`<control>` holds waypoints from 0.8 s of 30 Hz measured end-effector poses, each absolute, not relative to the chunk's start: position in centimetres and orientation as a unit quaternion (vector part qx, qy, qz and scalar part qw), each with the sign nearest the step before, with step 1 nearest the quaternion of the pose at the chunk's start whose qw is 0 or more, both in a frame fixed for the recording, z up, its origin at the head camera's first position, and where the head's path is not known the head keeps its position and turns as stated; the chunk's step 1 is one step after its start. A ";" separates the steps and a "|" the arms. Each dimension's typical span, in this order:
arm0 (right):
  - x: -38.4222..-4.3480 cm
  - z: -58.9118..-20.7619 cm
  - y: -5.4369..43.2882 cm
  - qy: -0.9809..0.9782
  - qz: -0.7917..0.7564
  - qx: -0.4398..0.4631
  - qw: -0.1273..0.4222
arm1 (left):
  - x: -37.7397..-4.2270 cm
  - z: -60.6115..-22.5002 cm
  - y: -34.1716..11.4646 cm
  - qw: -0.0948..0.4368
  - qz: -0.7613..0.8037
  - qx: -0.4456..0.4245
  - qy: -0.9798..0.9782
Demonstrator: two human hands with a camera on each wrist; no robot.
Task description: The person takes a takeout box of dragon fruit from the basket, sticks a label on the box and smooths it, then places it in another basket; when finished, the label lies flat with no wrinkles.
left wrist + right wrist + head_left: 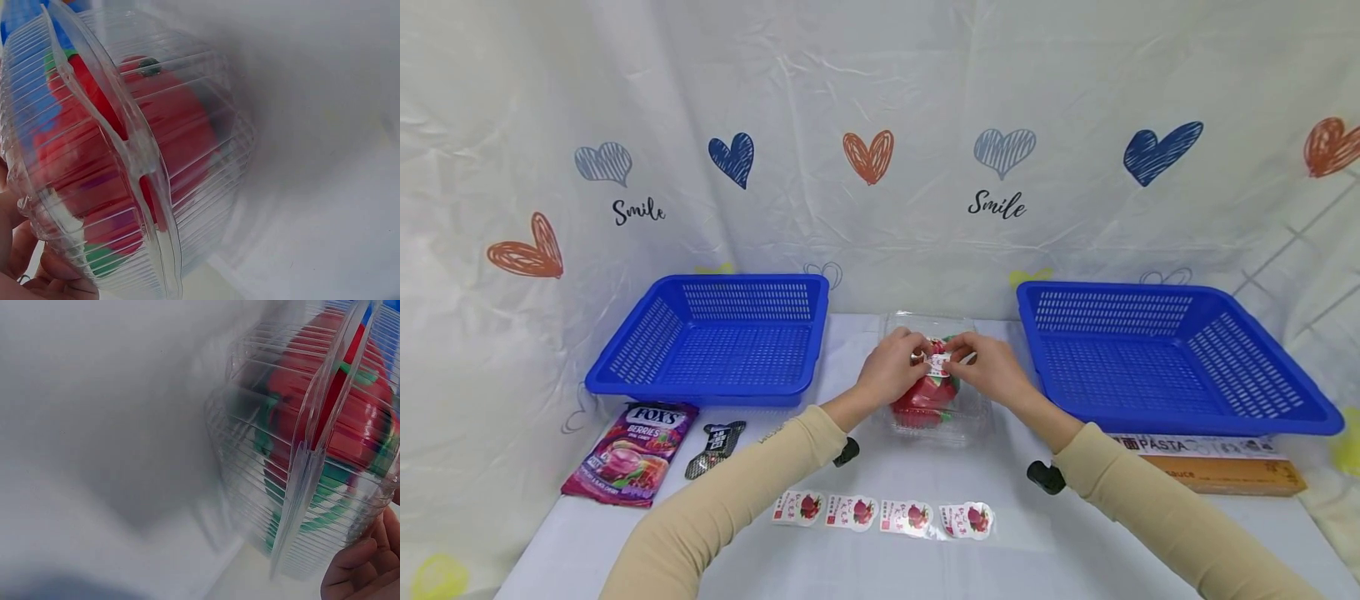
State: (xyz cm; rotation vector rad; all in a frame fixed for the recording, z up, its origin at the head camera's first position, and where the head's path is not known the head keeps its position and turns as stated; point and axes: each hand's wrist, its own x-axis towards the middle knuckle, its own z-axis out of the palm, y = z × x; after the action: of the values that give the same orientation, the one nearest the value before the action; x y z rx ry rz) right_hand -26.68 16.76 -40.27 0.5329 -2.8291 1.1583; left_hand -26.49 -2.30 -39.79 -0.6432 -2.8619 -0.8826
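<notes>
A clear plastic clamshell box [968, 408] stands closed on the white table, with red and green dragon fruit [917, 393] inside. Over its lid, my left hand [891, 367] and right hand [992, 367] meet from either side. Between them they pinch a small white and pink sticker label [937, 365] by its edges, right at the lid. Part of the label is hidden by fingertips. Curled fingers of the left hand [47, 269] show beside the lid in the left wrist view. From the right wrist, the right hand [369, 565] appears at the lid's other side.
Four-sided blue baskets stand at left [730, 354] and right [1150, 367]. A strip of several fruit stickers [853, 512] lies in front. At left are a candy bag [632, 454] and a black packet [715, 448]; a pasta box [1225, 471] lies at right.
</notes>
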 end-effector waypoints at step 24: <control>-26.6 -39.8 16.8 -0.919 0.344 0.193 -0.009 | -28.9 -38.9 -2.8 -0.115 -0.296 -0.263 -0.911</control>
State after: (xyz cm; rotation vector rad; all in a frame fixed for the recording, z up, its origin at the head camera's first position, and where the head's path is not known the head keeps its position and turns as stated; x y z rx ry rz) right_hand -26.61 16.82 -39.80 0.6103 -2.9029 1.0853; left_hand -28.91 -2.82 -38.88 -0.8927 -3.0914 -1.0056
